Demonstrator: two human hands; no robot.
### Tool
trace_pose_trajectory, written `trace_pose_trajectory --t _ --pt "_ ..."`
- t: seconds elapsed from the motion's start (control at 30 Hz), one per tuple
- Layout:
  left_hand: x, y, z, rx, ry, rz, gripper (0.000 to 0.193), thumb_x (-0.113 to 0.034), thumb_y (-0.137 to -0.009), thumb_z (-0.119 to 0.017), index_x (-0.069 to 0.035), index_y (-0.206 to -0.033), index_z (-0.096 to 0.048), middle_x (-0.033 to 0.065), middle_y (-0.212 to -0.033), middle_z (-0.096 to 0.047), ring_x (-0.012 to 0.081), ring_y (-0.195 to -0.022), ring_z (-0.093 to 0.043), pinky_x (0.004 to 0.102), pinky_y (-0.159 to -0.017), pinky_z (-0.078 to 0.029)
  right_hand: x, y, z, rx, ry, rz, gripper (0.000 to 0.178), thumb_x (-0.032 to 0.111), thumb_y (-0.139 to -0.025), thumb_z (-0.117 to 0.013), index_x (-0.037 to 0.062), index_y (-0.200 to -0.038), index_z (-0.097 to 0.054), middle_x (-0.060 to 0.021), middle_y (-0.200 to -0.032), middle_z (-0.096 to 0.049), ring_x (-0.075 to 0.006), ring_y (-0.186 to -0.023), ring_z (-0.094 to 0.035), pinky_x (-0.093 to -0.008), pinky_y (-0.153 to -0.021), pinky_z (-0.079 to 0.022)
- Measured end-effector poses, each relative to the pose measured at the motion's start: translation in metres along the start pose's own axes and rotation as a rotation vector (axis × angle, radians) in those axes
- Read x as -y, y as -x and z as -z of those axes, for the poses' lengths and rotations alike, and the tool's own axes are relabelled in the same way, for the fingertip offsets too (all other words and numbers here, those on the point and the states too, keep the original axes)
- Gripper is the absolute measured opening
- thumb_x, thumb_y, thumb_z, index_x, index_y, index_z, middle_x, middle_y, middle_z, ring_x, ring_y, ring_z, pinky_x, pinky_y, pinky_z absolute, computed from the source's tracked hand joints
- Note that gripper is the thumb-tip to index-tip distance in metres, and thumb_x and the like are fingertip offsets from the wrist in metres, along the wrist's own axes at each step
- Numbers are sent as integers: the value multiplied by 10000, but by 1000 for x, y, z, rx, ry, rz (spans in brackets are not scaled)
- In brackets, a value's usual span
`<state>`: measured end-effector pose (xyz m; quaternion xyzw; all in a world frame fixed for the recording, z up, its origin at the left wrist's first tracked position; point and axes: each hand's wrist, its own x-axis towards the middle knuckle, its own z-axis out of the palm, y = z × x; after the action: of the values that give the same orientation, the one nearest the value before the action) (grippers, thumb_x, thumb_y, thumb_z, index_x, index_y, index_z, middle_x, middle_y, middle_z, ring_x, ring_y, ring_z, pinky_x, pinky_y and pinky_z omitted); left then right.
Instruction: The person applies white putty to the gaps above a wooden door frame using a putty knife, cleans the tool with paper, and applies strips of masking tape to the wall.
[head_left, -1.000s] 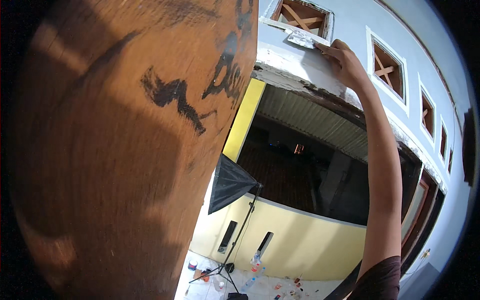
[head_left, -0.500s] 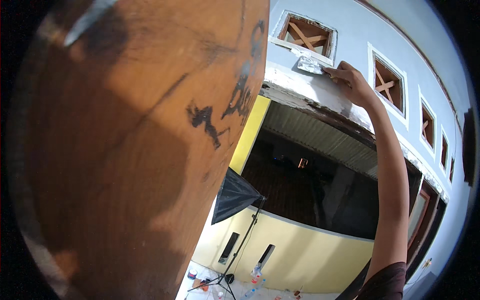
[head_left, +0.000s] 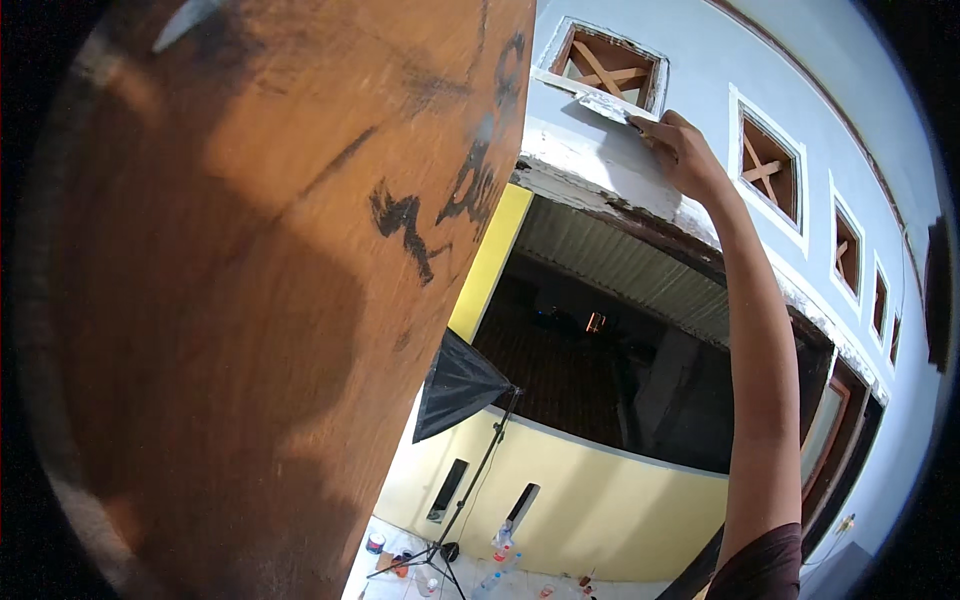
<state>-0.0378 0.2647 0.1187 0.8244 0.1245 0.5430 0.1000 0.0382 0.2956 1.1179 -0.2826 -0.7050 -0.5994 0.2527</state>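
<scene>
My right hand (head_left: 682, 155) is raised high against the pale blue wall (head_left: 690, 60), its fingers closed round the handle of a putty knife (head_left: 606, 106). White paste covers the blade, which is tilted and lies along the lower edge of the nearest small window frame (head_left: 662, 88). Crossed wooden slats fill that window opening. Below the hand, a ledge (head_left: 600, 175) has rough white patches and chipped edges. My left hand does not show.
A large brown wooden surface (head_left: 230, 330) with black scrawls blocks the left side. Below stand a black softbox light (head_left: 460, 388) on a tripod (head_left: 485, 470) and a yellow low wall (head_left: 590, 500). Plastic bottles (head_left: 487, 583) and a small tub (head_left: 375, 543) sit on the floor.
My right hand has moved slightly up and left with the putty knife. The blade has shifted from the wall below the window up to the frame's lower edge, and its tilt has changed.
</scene>
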Motion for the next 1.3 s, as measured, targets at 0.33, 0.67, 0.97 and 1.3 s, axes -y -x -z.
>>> trace_pose_trajectory --t 0.33,0.67,0.97,1.3 --pt "-9 10 0 80 58 120 871 -416 -726 -782 -74 -1474 -494 290 -1300 -555 449 -1054 -598 537 -851 -516 -2 -6 3 93 -23 50 443 -42 -877 -675 93 -1297 -713 -165 -1018 -623 -334 -945 -647 -434 -855 -529" --pt "-14 0 5 75 10 28 959 -421 -655 -789 -51 -1480 -472 275 -1223 -568 450 -993 -596 525 -798 -515 -7 12 14 108 -87 -49 468 -19 -894 -656 136 -1333 -703 -156 -991 -625 -300 -894 -637 -444 -821 -502" --pt "-22 -17 11 122 82 -49 810 -202 -654 -737 20 -1402 -520 240 -999 -601 422 -817 -602 493 -650 -489 22 -20 12 -63 216 -39 429 41 -951 -618 201 -1342 -693 -139 -1013 -601 -322 -984 -618 -450 -848 -525" --pt "-28 -26 14 509 598 818 461 -212 -808 -705 8 -1208 -642 202 -961 -605 394 -807 -594 494 -647 -471 -4 -27 -5 3 329 35 496 15 -959 -590 266 -1382 -661 -106 -1070 -579 -292 -1053 -599 -456 -855 -528"
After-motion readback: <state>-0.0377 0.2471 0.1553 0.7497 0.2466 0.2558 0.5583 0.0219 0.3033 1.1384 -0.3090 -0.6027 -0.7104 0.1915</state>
